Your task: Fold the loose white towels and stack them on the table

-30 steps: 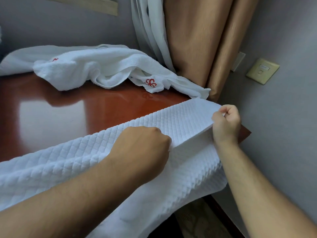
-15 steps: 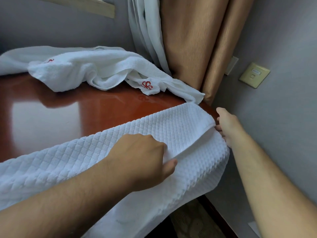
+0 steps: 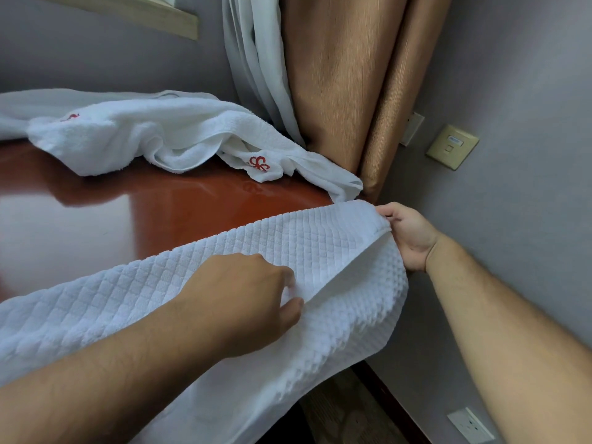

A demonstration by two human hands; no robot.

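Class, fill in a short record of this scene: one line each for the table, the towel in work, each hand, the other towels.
table: glossy, red-brown
quilted towel: draped over the near edge
left hand: pinches its upper layer
right hand: grips its far corner
terry towels: loose, unfolded, at the back

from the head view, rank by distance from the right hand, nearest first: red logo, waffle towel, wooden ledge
1. Waffle towel: gripped by the right hand at its corner.
2. Red logo: on the loose towel behind, leftward.
3. Wooden ledge: wall, far top left.
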